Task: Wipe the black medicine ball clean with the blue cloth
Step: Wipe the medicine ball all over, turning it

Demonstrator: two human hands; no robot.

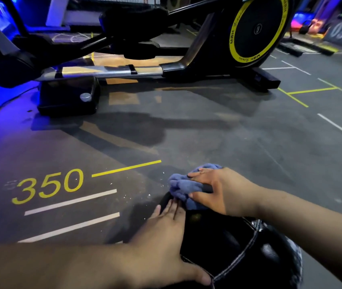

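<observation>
A dim gym floor [207, 132] with painted lines stretches out to an elliptical trainer [145, 49] at the far side. The black medicine ball [218, 243] sits near, bottom centre. The left hand [166, 243] lies flat, steadying its left flank; the right hand [218, 190] presses the bunched blue cloth [183, 187] onto its far top. The ball looks heavy, firm and smooth-skinned; bracing its sides stops rolling.

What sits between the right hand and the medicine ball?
The bunched blue cloth, pressed under the right hand against the black medicine ball, seen in the head view.
</observation>
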